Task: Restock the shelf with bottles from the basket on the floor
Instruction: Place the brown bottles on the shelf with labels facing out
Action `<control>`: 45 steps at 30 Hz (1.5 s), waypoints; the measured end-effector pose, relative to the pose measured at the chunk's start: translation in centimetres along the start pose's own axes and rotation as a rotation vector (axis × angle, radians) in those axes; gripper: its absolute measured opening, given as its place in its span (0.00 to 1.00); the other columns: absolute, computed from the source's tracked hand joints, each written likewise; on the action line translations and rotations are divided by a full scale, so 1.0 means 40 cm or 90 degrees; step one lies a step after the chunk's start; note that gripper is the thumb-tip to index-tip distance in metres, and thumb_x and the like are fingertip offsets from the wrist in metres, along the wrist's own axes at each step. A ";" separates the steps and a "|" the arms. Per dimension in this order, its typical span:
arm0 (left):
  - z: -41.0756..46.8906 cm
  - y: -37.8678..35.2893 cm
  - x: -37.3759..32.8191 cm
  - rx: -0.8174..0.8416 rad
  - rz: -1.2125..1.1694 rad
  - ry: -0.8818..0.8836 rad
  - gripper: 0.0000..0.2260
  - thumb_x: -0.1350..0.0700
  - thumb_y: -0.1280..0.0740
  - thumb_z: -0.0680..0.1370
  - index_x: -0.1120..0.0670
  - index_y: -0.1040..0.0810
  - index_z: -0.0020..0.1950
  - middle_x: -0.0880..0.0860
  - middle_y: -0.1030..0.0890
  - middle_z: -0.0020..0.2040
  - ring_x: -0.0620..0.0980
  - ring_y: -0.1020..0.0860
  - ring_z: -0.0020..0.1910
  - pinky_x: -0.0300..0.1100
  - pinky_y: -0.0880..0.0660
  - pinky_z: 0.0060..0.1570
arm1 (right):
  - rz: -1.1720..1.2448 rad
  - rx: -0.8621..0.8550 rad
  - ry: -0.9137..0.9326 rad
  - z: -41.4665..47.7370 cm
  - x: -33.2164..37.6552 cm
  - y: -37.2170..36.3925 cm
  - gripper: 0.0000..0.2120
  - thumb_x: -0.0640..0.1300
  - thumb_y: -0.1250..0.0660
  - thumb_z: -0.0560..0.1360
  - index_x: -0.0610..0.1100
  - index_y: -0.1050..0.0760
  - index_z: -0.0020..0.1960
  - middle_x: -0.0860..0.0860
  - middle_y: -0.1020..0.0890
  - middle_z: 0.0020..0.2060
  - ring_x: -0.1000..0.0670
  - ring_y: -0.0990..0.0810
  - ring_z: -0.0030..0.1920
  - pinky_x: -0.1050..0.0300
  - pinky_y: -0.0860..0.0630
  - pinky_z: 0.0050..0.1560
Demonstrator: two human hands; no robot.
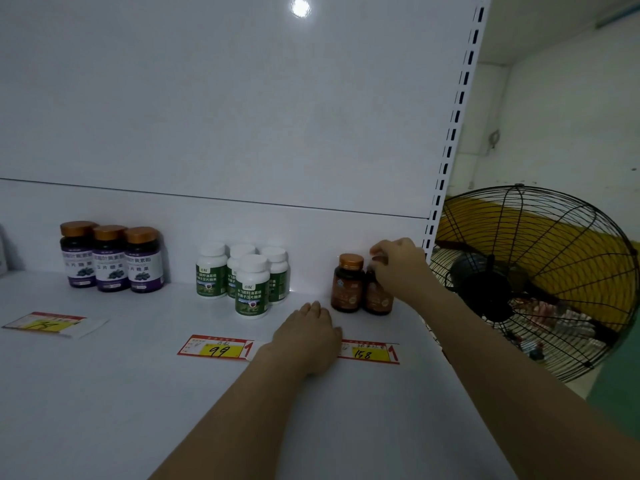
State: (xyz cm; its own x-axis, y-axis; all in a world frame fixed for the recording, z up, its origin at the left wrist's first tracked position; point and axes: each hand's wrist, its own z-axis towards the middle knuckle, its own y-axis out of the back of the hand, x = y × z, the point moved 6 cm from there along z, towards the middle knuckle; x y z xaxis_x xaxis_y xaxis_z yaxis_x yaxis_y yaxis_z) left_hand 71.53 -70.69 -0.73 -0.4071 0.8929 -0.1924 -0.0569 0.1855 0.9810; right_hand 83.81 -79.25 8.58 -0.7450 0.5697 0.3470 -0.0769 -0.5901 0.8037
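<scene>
Amber bottle (377, 296) stands at centre right of the frame on the white shelf (104, 393), touching its twin (347, 285); the right hand (401, 268) pinches its cap. Left hand (308, 337) lies flat, fingers relaxed, between the 99 tag (216, 348) and the 158 tag (369, 353).
</scene>
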 end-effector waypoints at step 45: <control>-0.036 0.138 0.003 -0.264 -0.479 -0.065 0.29 0.47 0.20 0.62 0.51 0.24 0.60 0.48 0.18 0.49 0.44 0.21 0.46 0.32 0.26 0.43 | 0.674 0.078 -0.030 -0.101 0.113 0.036 0.13 0.50 0.34 0.76 0.48 0.21 0.59 0.52 0.19 0.54 0.53 0.21 0.54 0.60 0.22 0.50</control>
State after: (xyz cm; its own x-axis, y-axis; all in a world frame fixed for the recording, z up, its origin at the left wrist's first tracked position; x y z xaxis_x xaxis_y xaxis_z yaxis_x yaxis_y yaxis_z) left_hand 69.86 -70.15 4.70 -0.0455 0.6287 -0.7763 -0.6144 0.5952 0.5180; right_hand 77.63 -79.83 9.35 -0.3660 -0.1766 0.9137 0.6642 -0.7373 0.1235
